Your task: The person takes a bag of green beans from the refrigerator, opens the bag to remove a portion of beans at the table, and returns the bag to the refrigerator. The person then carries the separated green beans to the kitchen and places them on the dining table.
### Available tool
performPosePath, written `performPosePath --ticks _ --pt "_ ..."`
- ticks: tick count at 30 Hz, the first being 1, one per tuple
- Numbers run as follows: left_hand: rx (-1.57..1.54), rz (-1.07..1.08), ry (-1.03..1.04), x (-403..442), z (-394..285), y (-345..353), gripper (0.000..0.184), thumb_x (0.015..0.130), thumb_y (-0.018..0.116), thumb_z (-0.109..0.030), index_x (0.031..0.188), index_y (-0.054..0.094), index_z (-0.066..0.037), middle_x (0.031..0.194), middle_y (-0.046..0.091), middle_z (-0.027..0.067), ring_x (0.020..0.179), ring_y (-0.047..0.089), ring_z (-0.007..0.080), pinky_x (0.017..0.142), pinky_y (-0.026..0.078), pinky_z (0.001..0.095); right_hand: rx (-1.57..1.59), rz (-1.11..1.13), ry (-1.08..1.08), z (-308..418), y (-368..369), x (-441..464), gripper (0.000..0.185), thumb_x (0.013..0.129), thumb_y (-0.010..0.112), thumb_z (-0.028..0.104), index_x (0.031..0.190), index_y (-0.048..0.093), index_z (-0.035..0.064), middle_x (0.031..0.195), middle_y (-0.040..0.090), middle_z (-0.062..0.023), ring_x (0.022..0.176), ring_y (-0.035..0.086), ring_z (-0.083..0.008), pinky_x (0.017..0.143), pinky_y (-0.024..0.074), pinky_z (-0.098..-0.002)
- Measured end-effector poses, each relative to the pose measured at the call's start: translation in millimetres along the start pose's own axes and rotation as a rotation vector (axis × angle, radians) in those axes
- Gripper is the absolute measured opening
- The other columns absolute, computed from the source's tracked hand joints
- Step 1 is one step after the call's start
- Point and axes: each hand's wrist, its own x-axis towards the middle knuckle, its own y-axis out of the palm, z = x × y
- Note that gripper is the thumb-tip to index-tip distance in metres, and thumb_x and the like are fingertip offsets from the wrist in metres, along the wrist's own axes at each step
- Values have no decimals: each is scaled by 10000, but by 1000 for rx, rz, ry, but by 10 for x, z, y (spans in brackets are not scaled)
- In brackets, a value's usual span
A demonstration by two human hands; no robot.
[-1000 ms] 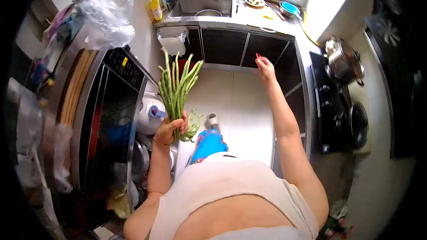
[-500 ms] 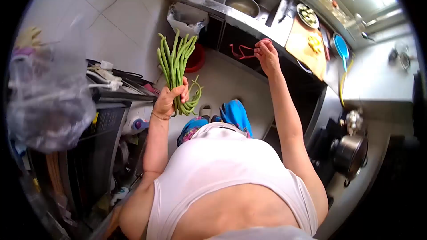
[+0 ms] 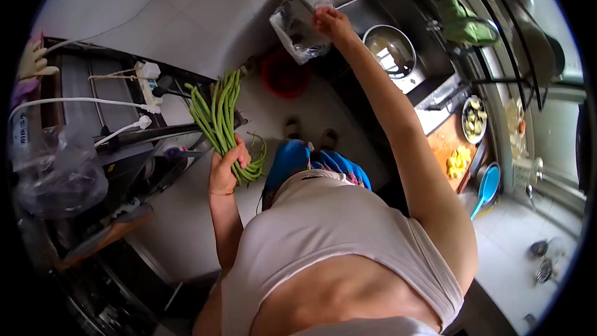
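My left hand (image 3: 227, 167) is wrapped round the lower part of a bunch of long green beans (image 3: 214, 115). The beans point up and away from me, with several thin ends curling out beside my fingers. My right arm stretches forward, and my right hand (image 3: 333, 23) is over the rim of a bin lined with a clear plastic bag (image 3: 298, 40), beside the sink. Its fingers are closed together; whatever they hold, if anything, is hidden. The red strip seen in that hand earlier does not show now.
A metal pot (image 3: 390, 50) stands in the sink (image 3: 373, 3). A red bucket (image 3: 285, 74) is on the floor near the bin. To the right, a cutting board (image 3: 440, 143) bears yellow pieces (image 3: 459, 162) and a plate (image 3: 474, 119) of cut vegetables. Cables and a plastic bag (image 3: 59, 177) are at left.
My right hand has moved forward and left, from the counter edge to the lined bin; the red strip has gone from sight. The beans stay in my left hand. My view has turned.
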Motion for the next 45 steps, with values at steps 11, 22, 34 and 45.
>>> performPosePath --ticks 11,22,34,45 --pt "18 -186 -49 567 -67 -335 269 800 544 -167 977 430 1 654 443 30 574 440 132 564 364 254 -344 -40 225 -184 -244 1333 174 826 554 211 927 565 70 800 583 -22 717 550 -104 668 465 -259" --pt "209 -211 -170 1103 -255 -415 297 784 571 -225 939 453 0 614 465 34 566 454 123 548 360 238 -1400 5 271 -1551 -783 1626 512 632 638 452 916 606 28 939 600 -179 871 575 -300 758 454 -370" --pt "584 384 -252 1665 80 338 164 798 562 -97 904 491 6 672 508 23 563 495 91 502 401 216 512 233 251 -438 593 -1321 856 745 343 688 1266 339 9 1278 385 -143 1212 305 -227 1008 184 -380" --pt "847 546 123 938 933 1337 226 745 589 -79 941 507 -1 815 538 68 740 535 187 662 438 290 -41 -158 -201 244 500 -2645 332 692 685 84 975 523 23 870 558 -45 823 515 -122 751 422 -266"
